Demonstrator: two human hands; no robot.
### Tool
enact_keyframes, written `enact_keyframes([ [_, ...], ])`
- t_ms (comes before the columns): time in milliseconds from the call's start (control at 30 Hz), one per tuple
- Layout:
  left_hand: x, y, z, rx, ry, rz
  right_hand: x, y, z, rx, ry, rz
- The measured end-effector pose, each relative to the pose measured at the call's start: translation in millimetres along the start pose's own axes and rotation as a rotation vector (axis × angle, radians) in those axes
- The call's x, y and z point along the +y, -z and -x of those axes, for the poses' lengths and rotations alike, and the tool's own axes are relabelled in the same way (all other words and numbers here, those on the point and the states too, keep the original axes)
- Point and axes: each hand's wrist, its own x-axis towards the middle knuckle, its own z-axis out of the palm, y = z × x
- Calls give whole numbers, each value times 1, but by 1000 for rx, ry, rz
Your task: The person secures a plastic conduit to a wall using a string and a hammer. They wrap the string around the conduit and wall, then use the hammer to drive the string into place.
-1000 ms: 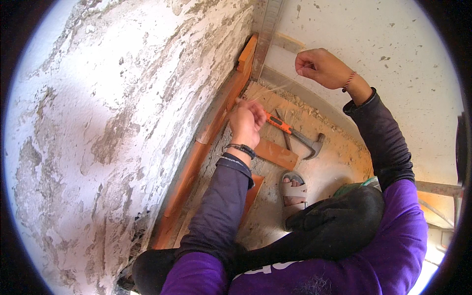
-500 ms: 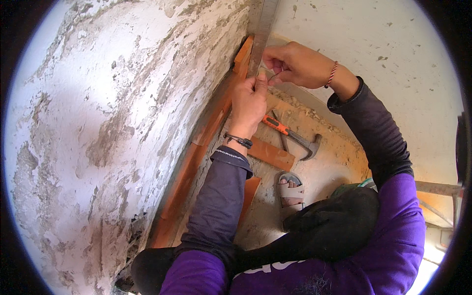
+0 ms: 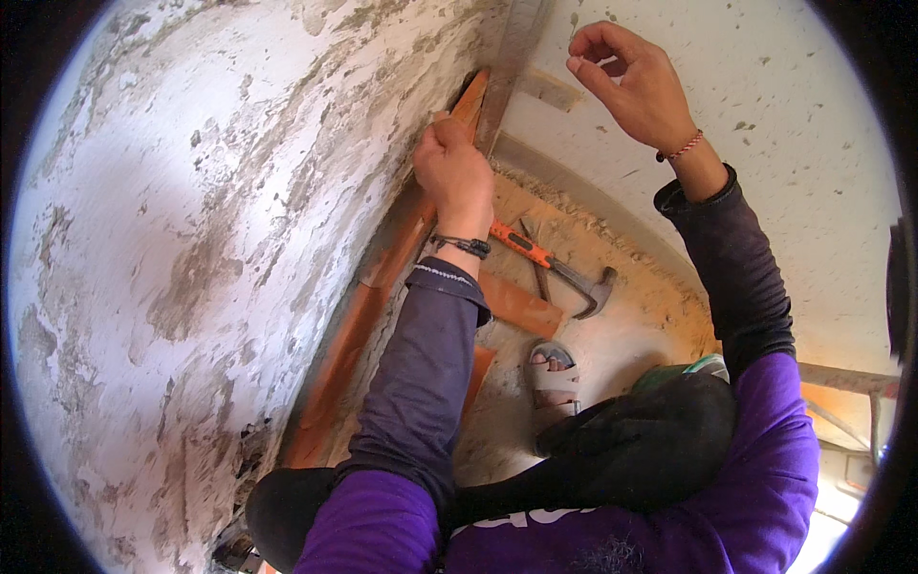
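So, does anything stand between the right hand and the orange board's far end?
In this view, the brownish bar at the corner lies between the right hand and the orange board; whether it blocks, I cannot tell.

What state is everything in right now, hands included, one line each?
Left hand: raised, fingers curled; whether it grips anything is unclear
Right hand: raised, fingers bent, thumb near forefinger; any grip is unclear
Hammer: lying down, not held
Reddish-brown board: lying on the floor, partly hidden by the left arm
Sandal: worn on a foot
Left wall: stained, patchy
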Motion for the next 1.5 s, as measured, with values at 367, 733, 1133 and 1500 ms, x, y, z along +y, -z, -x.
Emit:
enact_keyframes([
  [367, -13, -16, -12, 107, 55, 238, 19, -6, 11, -17, -102, -136],
  [733, -8, -23, -23, -10, -20, 168, 28, -18, 2, -43, -106, -33],
  [1133, 12, -47, -15, 164, -348, -236, 38, -47, 8, -82, -239, -114],
  [1500, -4, -65, -6, 130, -487, -256, 40, -52, 18, -159, -273, -167],
])
